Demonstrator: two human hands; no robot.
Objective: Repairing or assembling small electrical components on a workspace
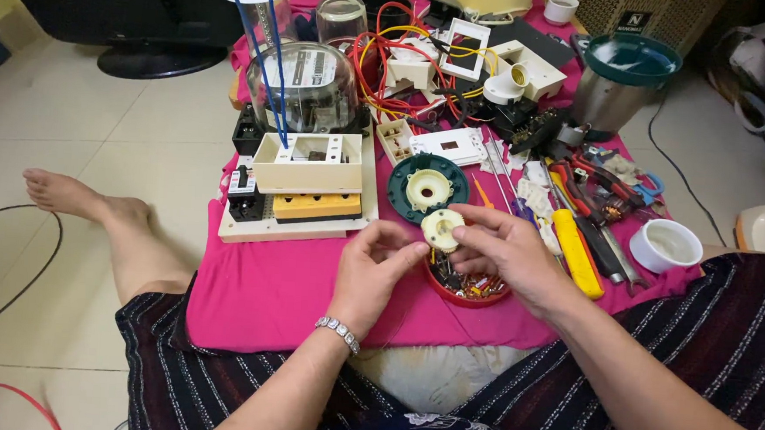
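- The person sits on the floor; both hands hold a small cream round part (442, 229) above a red dish of small bits (464, 286) on the pink cloth (265, 287).
- The left hand (371, 271) closes thumb and fingers on the part's lower left edge; the right hand (507, 248) pinches its right side.
- Step in hand, judging by the pose: turning or fitting the part.
- A green round base (427, 188) with a similar cream centre lies just beyond.
- The next move seems to call for a steady two-handed hold and fine fingertip work.
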